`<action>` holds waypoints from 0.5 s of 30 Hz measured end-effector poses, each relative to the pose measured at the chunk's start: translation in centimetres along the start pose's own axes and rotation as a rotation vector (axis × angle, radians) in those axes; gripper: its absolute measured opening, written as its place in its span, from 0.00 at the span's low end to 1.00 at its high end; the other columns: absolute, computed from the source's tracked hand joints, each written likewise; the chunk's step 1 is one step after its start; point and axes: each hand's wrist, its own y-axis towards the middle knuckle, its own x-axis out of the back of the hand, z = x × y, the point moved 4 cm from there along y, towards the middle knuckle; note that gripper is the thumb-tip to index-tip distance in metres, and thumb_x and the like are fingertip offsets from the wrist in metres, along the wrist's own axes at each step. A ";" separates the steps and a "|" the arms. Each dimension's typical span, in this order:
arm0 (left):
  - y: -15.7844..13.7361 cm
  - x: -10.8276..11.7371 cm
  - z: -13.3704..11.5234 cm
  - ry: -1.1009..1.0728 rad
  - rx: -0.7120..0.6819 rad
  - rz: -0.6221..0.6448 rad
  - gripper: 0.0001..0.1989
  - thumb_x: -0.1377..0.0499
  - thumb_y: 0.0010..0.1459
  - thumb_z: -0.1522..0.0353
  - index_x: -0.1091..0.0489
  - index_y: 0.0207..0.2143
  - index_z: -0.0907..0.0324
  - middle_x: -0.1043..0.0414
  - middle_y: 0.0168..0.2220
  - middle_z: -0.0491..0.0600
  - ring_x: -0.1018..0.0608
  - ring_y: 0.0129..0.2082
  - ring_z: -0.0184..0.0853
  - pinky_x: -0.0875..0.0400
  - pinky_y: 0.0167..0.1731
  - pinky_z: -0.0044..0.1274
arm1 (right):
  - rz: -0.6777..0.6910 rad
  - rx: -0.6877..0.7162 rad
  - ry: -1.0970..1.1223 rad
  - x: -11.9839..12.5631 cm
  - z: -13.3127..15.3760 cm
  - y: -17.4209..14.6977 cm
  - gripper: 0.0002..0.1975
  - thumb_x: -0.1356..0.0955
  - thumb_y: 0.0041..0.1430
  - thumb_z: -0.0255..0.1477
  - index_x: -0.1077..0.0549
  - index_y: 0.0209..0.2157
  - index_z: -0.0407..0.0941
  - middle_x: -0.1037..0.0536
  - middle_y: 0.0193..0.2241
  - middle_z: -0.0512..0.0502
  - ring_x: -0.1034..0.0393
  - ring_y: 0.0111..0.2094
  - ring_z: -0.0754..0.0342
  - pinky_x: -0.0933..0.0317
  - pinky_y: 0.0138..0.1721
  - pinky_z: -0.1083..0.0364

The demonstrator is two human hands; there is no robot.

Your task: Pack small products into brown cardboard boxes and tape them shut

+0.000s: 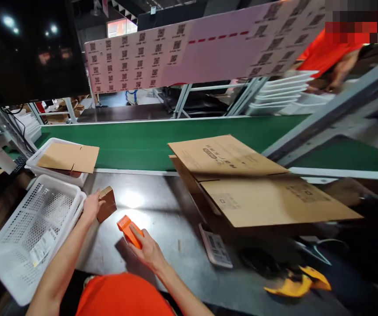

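Observation:
My left hand (91,207) grips a small brown box (107,204) by its left side, just above the metal table and beside the white basket. In my right hand (149,250) is an orange handheld barcode scanner (130,230), its wide head angled up and left toward the box. A short gap separates the scanner from the box. The white perforated basket (35,219) at the left holds a paper label sheet (44,246). Behind it stands a second white basket (86,177) with a flat cardboard piece (68,157) across its top.
Large flattened cartons (261,197) jut over the table's right half. Under their edge lies a pale device with a label (215,246); a yellow-and-black tool (290,284) is nearer me. Beyond the metal table (169,202) runs a green conveyor (132,149). A person in red (327,55) stands behind stacked white trays (282,93).

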 end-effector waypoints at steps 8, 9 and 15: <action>-0.6 -2.7 -3.0 -0.093 -0.027 0.032 0.21 0.35 0.64 0.59 0.26 0.57 0.54 0.16 0.49 0.54 0.17 0.49 0.47 0.28 0.44 0.29 | 0.065 -0.129 -0.047 2.3 -0.7 -2.1 0.31 0.30 0.66 0.35 0.32 0.69 0.51 0.22 0.47 0.38 0.23 0.44 0.44 0.28 0.50 0.48; -0.3 -3.0 -3.0 -0.117 -0.034 0.050 0.21 0.35 0.63 0.59 0.25 0.57 0.54 0.16 0.48 0.54 0.17 0.48 0.47 0.28 0.44 0.29 | 0.081 -0.148 -0.047 2.3 -0.7 -2.0 0.32 0.30 0.65 0.35 0.33 0.70 0.51 0.22 0.48 0.38 0.23 0.46 0.44 0.28 0.51 0.48; 3.1 -4.2 -2.0 -0.279 -0.114 0.172 0.25 0.31 0.57 0.61 0.24 0.56 0.58 0.17 0.51 0.54 0.17 0.50 0.45 0.25 0.48 0.28 | 0.160 -0.213 -0.073 0.4 -0.9 1.1 0.33 0.30 0.66 0.35 0.34 0.70 0.50 0.22 0.53 0.35 0.23 0.49 0.43 0.30 0.55 0.47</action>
